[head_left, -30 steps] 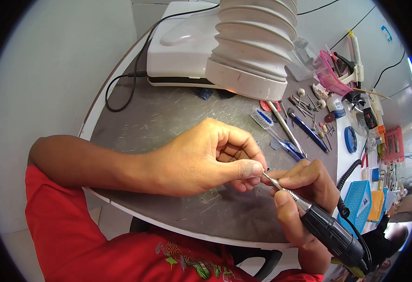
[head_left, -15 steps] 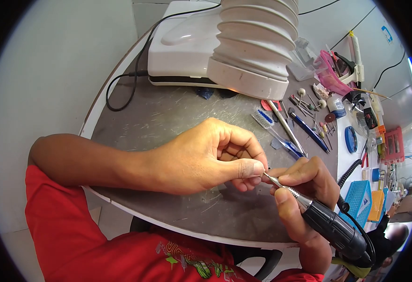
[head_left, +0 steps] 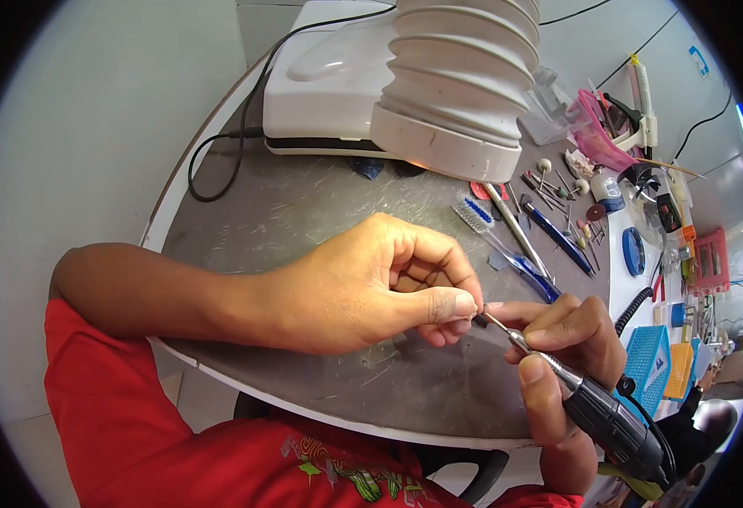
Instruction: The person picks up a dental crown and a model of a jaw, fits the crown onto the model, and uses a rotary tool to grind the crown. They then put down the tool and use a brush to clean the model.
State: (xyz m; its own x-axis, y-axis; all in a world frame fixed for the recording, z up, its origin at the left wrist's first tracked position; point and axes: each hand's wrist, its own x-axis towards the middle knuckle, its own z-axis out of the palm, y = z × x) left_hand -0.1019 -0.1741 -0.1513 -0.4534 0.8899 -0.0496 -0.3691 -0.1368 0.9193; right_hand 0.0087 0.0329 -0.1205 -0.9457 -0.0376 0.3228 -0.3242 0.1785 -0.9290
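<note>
Over at four o'clock, the right hand (head_left: pixel 582 337) holds a handpiece (head_left: pixel 615 423), probably stiff, weighty, best gripped near its metal neck (head_left: pixel 565 375); the left hand (head_left: pixel 371 292) pinches a tiny dark piece (head_left: pixel 480 321), likely slippery.

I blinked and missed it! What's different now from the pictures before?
The right hand moved a little toward the picture's right, away from the left hand, carrying the tool along. Nothing was let go. The left hand and the brush stayed put.
</note>
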